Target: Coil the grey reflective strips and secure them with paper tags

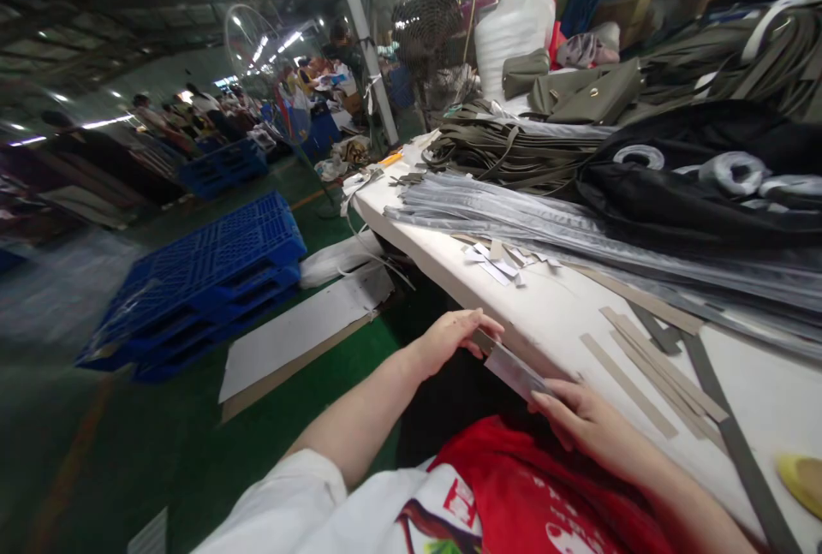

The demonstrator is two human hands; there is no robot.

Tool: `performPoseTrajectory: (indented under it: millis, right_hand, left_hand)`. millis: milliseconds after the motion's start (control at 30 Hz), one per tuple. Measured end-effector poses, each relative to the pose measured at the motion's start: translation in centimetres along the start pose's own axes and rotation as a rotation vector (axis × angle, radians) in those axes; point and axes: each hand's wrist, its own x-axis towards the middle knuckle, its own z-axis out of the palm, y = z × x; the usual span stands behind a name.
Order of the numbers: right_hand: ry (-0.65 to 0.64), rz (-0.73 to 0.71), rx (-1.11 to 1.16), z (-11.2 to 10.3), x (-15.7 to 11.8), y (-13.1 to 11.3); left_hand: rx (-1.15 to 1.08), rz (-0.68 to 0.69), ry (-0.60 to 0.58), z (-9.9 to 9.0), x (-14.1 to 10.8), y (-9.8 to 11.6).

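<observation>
Head-worn view, looking forward and down at hands [455,338], close.

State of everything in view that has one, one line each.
Left hand: closed on the flat piece's far end
Right hand: closed on its near end
Flat piece: held off the table
Blue pallets: stacked
Paper scraps: scattered
Tan strips: loose, flat
Olive straps: heaped

To your left you have a stack of blue plastic pallets [205,259] on the green floor [301,387], with a pale flat board [305,331] lying near it; farther off you see a light-coloured pole [363,32], a dark fan [429,36] and a white foam-like bundle [514,40], while blurred people [151,116] show small in the background
</observation>
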Motion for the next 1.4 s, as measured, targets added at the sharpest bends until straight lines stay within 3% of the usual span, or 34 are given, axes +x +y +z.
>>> performPoseTrajectory:
  millis: [100,233,400,500,600,833,967,1033,1100,1133,1233,1300,1333,1400]
  right_hand:
    - [-0.065,-0.002,-0.066,-0.3,-0.7,0.5]
    - [-0.116,-0.011,-0.125,-0.2,-0.9,1.1]
    - [-0.166,0.023,-0.156,-0.3,-0.9,2.1]
    - [-0.194,0.014,-0.155,-0.8,-1.2,2.1]
    - [-0.178,0.018,-0.151,-1.2,-1.4,2.0]
    - [-0.116,0.002,-0.143,-1.0,-1.6,1.6]
    - [-0.146,-0.041,-0.226,-1.2,-1.5,1.6]
    - [-0.119,-0.103,-0.224,-0.7,-0.9,2.2]
    - [-0.036,-0.138,-0.188,0.5,0.1,2.8]
    - [0.005,-0.136,-0.160,1.4,0.7,2.9]
    - [-0.016,-0.098,-0.064,4.2,1.6,1.8]
    - [-0.111,-0.101,-0.015,5.1,0.9,-0.1]
    - [-0.127,-0.118,0.010,5.0,0.1,-1.1]
    - [-0.059,-0.156,0.070,3.3,-1.4,-2.7]
  left_hand:
    - [0.290,-0.194,-0.191,-1.2,-0.2,0.6]
    - [0.448,-0.395,-0.520,-0.8,-0.2,0.5]
    - [0.490,-0.469,-0.665,-0.2,0.3,-0.5]
    - [0.386,-0.545,-0.782,-0.2,0.5,-1.3]
    - [0.227,-0.633,-0.806,-0.1,0.2,-2.0]
    - [0.095,-0.658,-0.727,-0.5,-0.3,-2.5]
    - [0.054,-0.693,-0.745,-0.3,-1.0,-1.7]
    - [-0.071,-0.660,-0.745,0.3,-1.4,-0.7]
    - [-0.268,-0.521,-0.651,1.1,-1.3,0.6]
    - [-0.364,-0.405,-0.551,1.5,-1.0,1.3]
    - [-0.462,0.063,-0.095,2.0,0.8,3.0]
    - [-0.233,0.341,0.196,1.9,2.0,3.6]
    - [-0.031,0.429,0.285,1.8,2.3,3.5]
    - [0.437,0.481,0.285,1.9,2.1,3.1]
